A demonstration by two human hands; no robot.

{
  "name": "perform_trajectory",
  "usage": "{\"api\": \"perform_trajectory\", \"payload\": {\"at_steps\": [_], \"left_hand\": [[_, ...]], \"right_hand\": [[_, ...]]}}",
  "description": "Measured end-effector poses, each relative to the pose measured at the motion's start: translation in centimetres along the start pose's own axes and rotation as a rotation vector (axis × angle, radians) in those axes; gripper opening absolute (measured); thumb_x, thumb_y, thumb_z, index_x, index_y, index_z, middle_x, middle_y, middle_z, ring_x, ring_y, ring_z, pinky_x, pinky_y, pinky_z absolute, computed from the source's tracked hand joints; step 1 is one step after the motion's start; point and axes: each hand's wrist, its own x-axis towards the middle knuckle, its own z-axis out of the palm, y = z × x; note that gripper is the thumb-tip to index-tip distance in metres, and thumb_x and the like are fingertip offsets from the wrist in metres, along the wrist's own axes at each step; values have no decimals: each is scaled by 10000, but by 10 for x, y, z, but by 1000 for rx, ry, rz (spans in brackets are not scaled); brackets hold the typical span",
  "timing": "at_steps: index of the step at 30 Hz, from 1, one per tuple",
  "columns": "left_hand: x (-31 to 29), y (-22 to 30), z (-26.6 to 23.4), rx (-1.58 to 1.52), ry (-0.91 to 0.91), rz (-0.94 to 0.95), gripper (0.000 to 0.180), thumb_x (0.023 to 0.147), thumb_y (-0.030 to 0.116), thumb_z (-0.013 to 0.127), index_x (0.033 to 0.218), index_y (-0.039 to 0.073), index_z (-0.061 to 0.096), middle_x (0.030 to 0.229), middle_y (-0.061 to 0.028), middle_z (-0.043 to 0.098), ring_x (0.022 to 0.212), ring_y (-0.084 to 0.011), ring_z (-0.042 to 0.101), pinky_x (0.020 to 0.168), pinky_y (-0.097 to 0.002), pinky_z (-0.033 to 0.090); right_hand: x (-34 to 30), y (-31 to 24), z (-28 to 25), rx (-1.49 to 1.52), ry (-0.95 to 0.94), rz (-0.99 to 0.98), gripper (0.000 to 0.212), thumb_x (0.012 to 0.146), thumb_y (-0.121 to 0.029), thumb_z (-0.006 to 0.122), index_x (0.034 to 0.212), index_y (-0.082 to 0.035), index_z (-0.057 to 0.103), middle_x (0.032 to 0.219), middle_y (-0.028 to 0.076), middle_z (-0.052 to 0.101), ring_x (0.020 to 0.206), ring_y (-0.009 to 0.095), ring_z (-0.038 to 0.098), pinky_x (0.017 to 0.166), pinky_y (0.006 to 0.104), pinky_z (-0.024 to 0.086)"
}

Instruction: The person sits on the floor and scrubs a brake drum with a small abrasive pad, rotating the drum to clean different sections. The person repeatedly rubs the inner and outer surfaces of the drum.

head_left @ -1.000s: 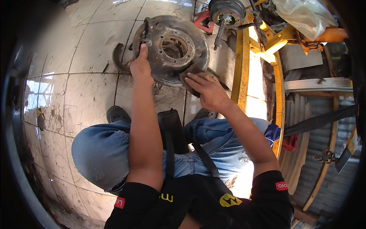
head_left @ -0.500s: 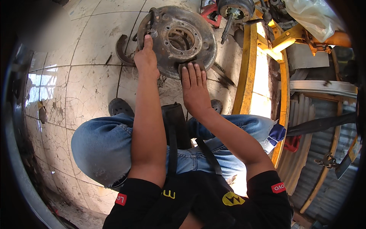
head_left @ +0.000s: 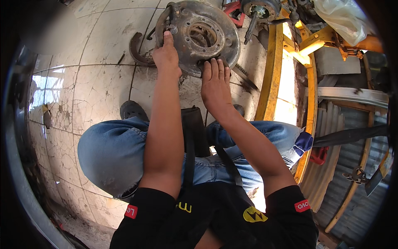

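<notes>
A round, worn metal brake backing plate [head_left: 188, 58] with a large centre hole and bolt holes lies at the top middle. My left hand [head_left: 166, 58] grips its left edge, one finger stretched up toward the metal fittings and the other fingers mostly hidden. Flat fingers of my right hand [head_left: 216, 85] press a dark sheet of sandpaper [head_left: 200, 66] on the plate's near right part; the sheet is mostly covered. A curved brake shoe [head_left: 136, 49] rests on the floor left of the plate. Beside its right edge lies a wire brush [head_left: 245, 76].
Cracked pale tiles [head_left: 99, 89] make up the floor. A yellow metal frame [head_left: 271, 74] stands to the right. Beyond the plate are a dark hub with a shaft [head_left: 258, 12] and a red stand [head_left: 235, 14]. Corrugated sheets [head_left: 325, 153] lie at far right.
The plate, brake shoe and both hands sit slightly higher and further right in the picture, as does much of the scene. My right hand still presses the sandpaper.
</notes>
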Motion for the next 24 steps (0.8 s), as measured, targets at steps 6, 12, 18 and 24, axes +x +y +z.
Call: {"api": "perform_trajectory", "payload": {"at_steps": [6, 12, 18, 24], "left_hand": [[-2, -1, -1, -48, -6, 2, 667, 951, 440, 631, 1299, -112, 493, 1255, -191, 560, 1025, -312, 626, 835, -477, 564], [-7, 3, -1, -78, -29, -33, 717, 948, 462, 622, 1361, -97, 444, 1340, -209, 527, 1151, -314, 559, 951, -462, 470], [-6, -1, 1, -59, -30, -24, 750, 944, 490, 615, 1372, -100, 437, 1361, -208, 528, 1176, -311, 544, 981, -460, 434], [-8, 4, 0, -81, -30, -86, 757, 944, 499, 612, 1364, -107, 443, 1345, -206, 538, 1155, -307, 550, 969, -443, 440]], "right_hand": [[-7, -4, -8, 58, -1, -5, 509, 944, -43, 445, 1427, 66, 328, 1473, 272, 352, 1418, 436, 298, 1170, 543, 238], [-8, -6, -12, 50, -19, 0, 516, 926, -67, 481, 1407, 76, 359, 1465, 285, 366, 1411, 447, 314, 1171, 542, 236], [2, -12, -13, 57, -54, 42, 541, 927, -27, 447, 1434, 78, 291, 1468, 292, 332, 1408, 467, 298, 1155, 570, 247], [-6, -16, -12, 54, -18, 21, 538, 924, -27, 448, 1428, 82, 294, 1453, 293, 355, 1401, 473, 306, 1148, 580, 248]]}}
